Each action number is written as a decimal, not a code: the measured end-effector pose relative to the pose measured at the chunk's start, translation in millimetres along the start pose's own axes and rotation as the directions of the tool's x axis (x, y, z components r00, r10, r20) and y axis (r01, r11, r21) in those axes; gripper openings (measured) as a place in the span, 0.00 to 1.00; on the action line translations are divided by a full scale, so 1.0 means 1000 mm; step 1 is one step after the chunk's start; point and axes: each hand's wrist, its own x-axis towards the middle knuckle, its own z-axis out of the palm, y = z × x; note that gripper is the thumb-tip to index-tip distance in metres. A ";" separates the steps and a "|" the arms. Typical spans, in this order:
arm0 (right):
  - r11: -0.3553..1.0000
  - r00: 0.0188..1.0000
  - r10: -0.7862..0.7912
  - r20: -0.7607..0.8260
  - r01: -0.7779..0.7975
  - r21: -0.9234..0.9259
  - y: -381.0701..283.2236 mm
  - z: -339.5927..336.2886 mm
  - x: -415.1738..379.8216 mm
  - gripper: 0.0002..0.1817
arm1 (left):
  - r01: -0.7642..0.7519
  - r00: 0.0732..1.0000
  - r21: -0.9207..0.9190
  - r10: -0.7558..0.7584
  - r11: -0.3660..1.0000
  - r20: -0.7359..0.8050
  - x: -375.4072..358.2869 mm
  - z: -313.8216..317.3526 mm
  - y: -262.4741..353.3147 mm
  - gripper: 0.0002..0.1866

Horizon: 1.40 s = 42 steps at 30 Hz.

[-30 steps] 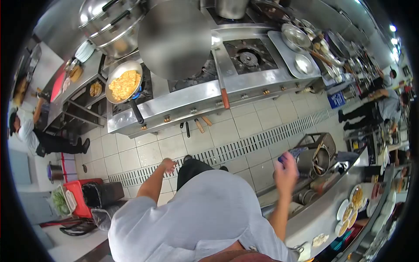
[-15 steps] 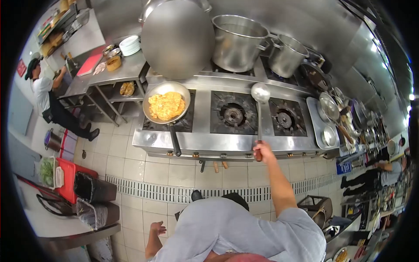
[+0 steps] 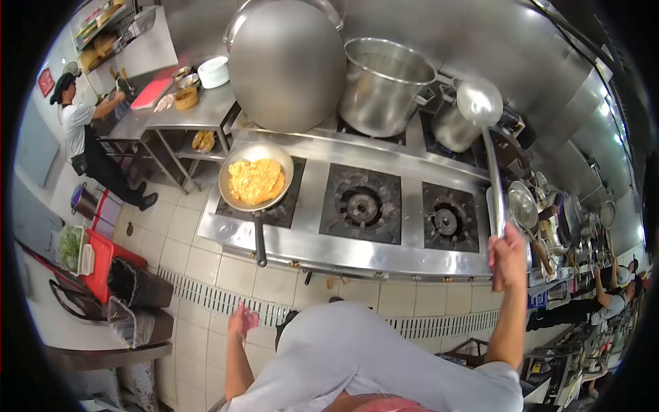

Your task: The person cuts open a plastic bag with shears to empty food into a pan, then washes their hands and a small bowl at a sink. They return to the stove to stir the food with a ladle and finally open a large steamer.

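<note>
My right hand (image 3: 508, 257) grips the handle of a long metal ladle (image 3: 495, 178), which is raised over the right end of the stove with its bowl in front of the smaller pot. Held low at my left side, my left hand (image 3: 241, 321) has its fingers spread, and nothing is in it. The nearest thing ahead of that hand is a frying pan (image 3: 259, 240) on the left burner, its dark handle pointing towards me. A yellow, egg-like mass (image 3: 255, 182) lies inside the pan.
Two more burners, a middle one (image 3: 362, 206) and a right one (image 3: 446, 220), sit beside the pan. Tall pots, including a large stockpot (image 3: 381, 103), stand behind. A co-worker (image 3: 82, 130) is at the left counter; another person (image 3: 607, 299) is at far right.
My right hand has swung the ladle rightwards and up, away from the area between the middle and right burners. My left hand has moved forward. The view has shifted slightly.
</note>
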 end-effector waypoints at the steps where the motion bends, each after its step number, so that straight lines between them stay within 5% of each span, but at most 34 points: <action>1: 0.987 0.997 -0.077 0.003 0.077 -0.141 -0.028 -0.010 0.019 0.18 | -0.078 0.994 -0.095 0.085 0.992 0.074 0.001 0.032 0.029 0.42; 6: 0.883 0.973 -0.144 0.181 0.209 -0.421 -0.118 -0.013 0.148 0.16 | -0.254 0.947 -0.110 0.270 0.961 0.175 -0.013 0.160 0.156 0.33; 8: 0.833 0.952 -0.159 0.263 0.272 -0.481 -0.130 -0.002 0.208 0.11 | -0.281 0.929 -0.058 0.287 0.958 0.233 0.000 0.167 0.172 0.29; 11: 0.700 0.932 -0.138 0.336 0.332 -0.633 -0.137 0.029 0.279 0.07 | -0.303 0.946 0.300 0.247 0.905 0.210 0.006 0.172 0.186 0.26; 17: 0.636 0.898 -0.025 0.438 0.353 -0.686 -0.136 0.077 0.364 0.05 | -0.280 0.960 0.272 0.262 0.920 0.103 -0.011 0.176 0.181 0.25; 20: 0.535 0.876 0.044 0.479 0.385 -0.752 -0.144 0.090 0.372 0.04 | -0.282 0.959 0.155 0.282 0.947 0.025 -0.026 0.168 0.163 0.26; 23: 0.574 0.874 0.038 0.485 0.378 -0.726 -0.139 0.092 0.395 0.08 | -0.266 0.964 0.047 0.266 0.963 0.005 -0.043 0.138 0.127 0.26; 28: 0.856 0.822 0.300 0.483 -0.009 -0.517 -0.157 0.080 0.393 0.09 | -0.123 0.981 -0.013 0.120 0.992 -0.150 -0.068 0.067 0.033 0.24; 32: 0.886 0.766 0.393 0.508 -0.167 -0.433 -0.172 0.068 0.394 0.09 | -0.030 0.965 -0.071 0.010 0.997 -0.261 -0.102 0.046 -0.023 0.24; 42: 0.903 0.780 0.408 0.475 -0.267 -0.337 -0.188 0.055 0.395 0.08 | 0.136 0.943 -0.174 -0.181 0.975 -0.278 -0.117 0.026 -0.107 0.25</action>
